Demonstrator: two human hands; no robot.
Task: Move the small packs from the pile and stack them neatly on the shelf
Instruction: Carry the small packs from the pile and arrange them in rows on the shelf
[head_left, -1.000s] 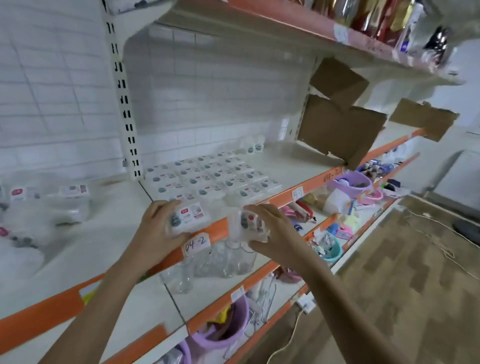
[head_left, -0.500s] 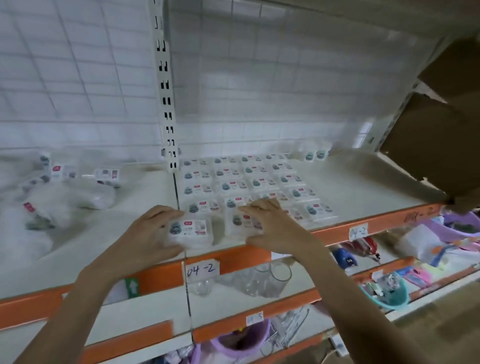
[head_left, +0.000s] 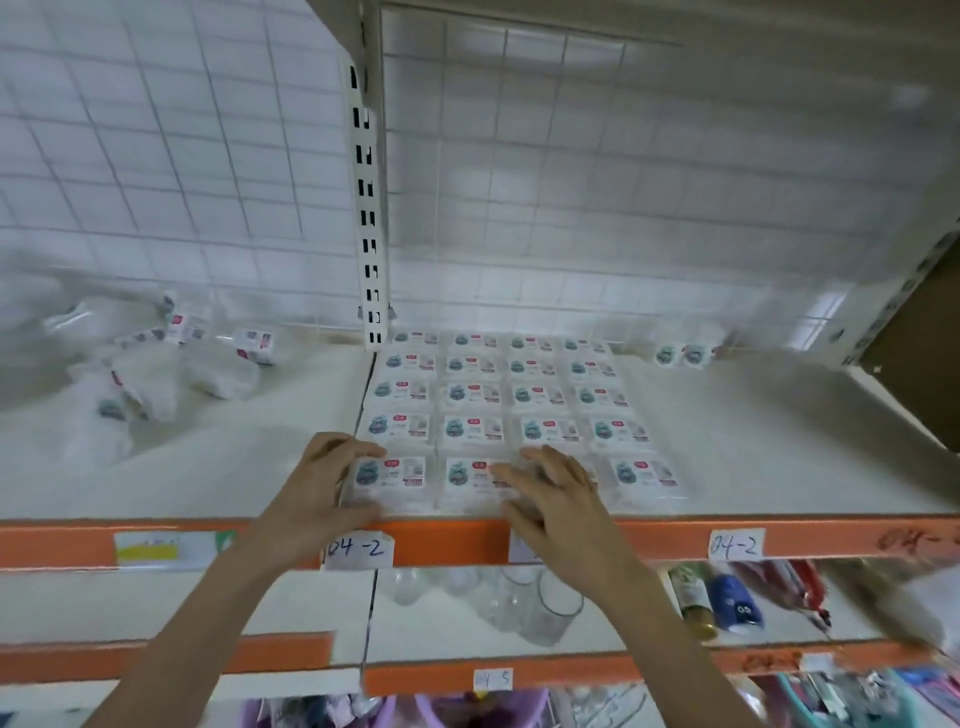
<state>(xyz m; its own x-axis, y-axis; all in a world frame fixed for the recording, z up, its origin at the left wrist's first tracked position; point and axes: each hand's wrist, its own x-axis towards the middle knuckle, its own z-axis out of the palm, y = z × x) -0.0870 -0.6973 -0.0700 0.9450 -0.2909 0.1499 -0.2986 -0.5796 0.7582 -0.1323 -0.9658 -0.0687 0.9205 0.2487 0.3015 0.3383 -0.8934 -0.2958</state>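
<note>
The left hand (head_left: 317, 488) is cupping the front-left pack (head_left: 389, 475); the right hand (head_left: 550, 488) is lying flat-fingered on its neighbour (head_left: 470, 478). The loose pile (head_left: 156, 374) is sitting far left of both, nearer the left hand.

Both packs, formerly held above the shelf edge, now rest in the front row; left hand (head_left: 317, 488) grips the left pack (head_left: 389, 480); right hand (head_left: 556, 499) lies flat on the adjacent pack (head_left: 470, 480).

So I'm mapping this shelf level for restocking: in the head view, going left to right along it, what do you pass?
Loose pile of packs → left hand on the front-left pack → right hand → front-right pack → brown cardboard.
</note>
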